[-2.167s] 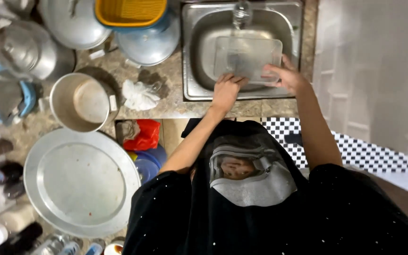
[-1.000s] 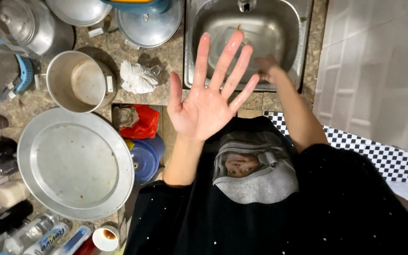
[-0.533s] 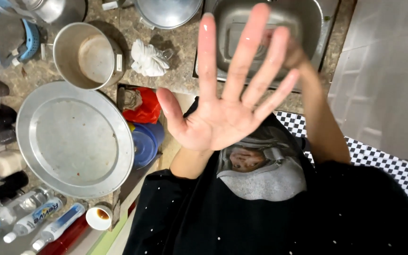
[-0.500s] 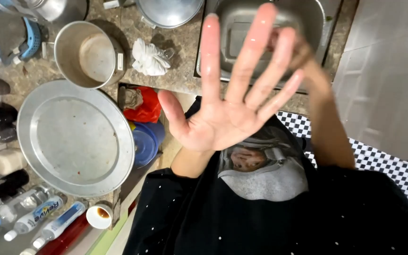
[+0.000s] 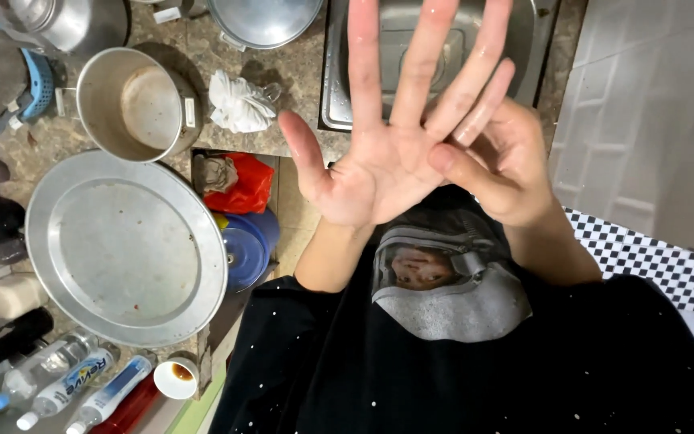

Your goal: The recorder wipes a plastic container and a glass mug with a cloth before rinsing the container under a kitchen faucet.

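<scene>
Left hand (image 5: 379, 153) spread wide above steel sink (image 5: 339, 80)
Right hand (image 5: 508, 169) loosely curled, seemingly empty, touching left fingers (image 5: 475, 96)

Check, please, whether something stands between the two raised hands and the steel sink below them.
Nothing visible does. The left hand is spread open with its palm up and holds nothing. The right hand touches the left hand's outer fingers. Both hang above the sink, but they hide much of its basin.
</scene>
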